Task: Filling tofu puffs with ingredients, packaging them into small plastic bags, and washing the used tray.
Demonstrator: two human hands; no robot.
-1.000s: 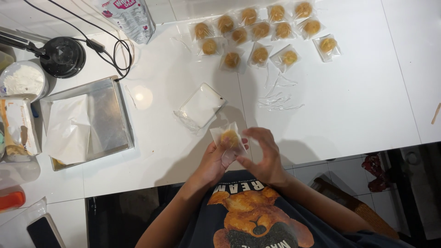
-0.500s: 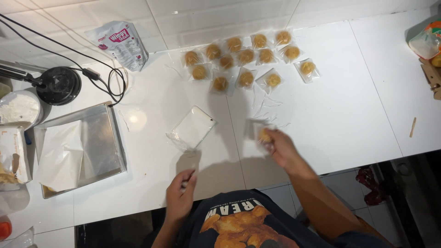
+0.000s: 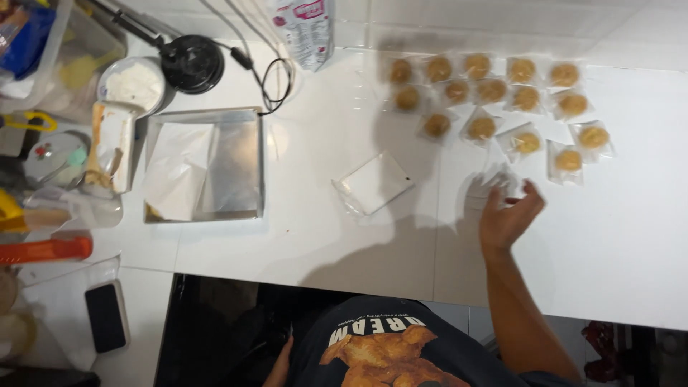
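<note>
- The right hand (image 3: 507,218) is held over the white table (image 3: 631,236), fingers spread apart, nothing gripped.
- Round golden cookies in clear plastic bags (image 3: 568,159) are laid in rows just beyond it.
- The left hand (image 3: 281,365) is seen low at the table edge; its grip cannot be told.

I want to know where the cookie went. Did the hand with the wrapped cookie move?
Yes. The right hand went from near the table's front edge out toward the rows of wrapped cookies, past the stack of clear bags. It now looks empty.
</note>
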